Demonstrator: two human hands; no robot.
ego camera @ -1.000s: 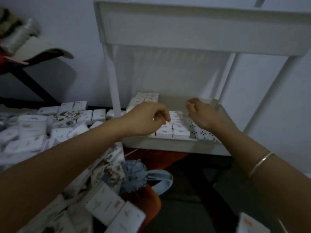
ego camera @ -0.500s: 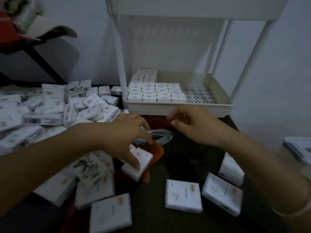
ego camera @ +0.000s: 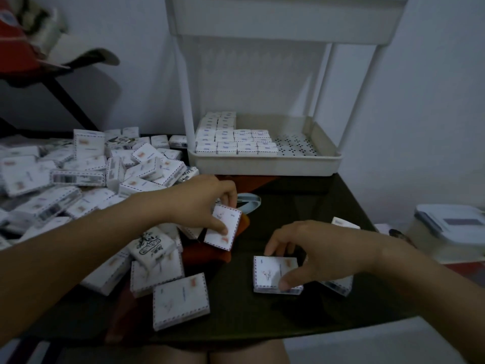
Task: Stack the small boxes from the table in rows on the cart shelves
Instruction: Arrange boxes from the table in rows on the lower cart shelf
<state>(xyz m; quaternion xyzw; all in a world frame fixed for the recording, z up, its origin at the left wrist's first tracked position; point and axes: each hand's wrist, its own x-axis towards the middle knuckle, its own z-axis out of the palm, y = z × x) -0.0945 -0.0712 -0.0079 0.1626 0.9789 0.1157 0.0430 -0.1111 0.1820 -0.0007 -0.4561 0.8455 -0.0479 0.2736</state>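
I am observing the left grip (ego camera: 199,203) pinching a box (ego camera: 225,224), tilted, its long axis pointing toward the shelf (ego camera: 262,164). The right grip (ego camera: 315,253) is grasping a second box (ego camera: 267,274) lying flat on the worktop (ego camera: 301,206).

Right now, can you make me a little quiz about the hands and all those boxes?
1. Which side of the cart shelf has no stacked boxes yet, left or right?
2. True or false: the left hand holds nothing.
3. The flat box gripped by the right hand lies on: A the table, B the cart shelf, C the floor.
Key: 1 right; 2 false, it pinches a tilted box; 3 A.
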